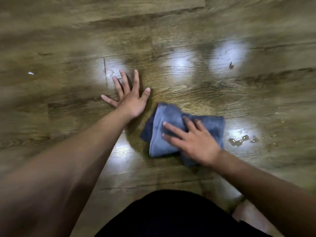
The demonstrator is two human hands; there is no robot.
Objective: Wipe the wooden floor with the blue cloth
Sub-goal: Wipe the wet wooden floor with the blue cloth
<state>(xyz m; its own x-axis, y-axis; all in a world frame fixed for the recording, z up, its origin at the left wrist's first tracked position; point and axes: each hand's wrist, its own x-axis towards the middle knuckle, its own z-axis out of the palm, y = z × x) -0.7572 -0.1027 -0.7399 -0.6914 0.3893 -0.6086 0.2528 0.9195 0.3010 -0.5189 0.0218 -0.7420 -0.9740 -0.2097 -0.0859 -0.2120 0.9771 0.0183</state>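
The blue cloth is lying bunched on the wooden floor. The right hand is pressing down on the cloth, fingers spread and nearly straight, its grip apart. Just left of the cloth, the left hand is resting flat on the floor, fingers splayed. Right of the cloth, small puddles are glistening.

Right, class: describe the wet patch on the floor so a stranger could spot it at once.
Start at the blue cloth under the right hand on the wooden floor. Look just right of it: the puddle is a glossy, lumpy blob, unlike the smooth white light reflections nearby.
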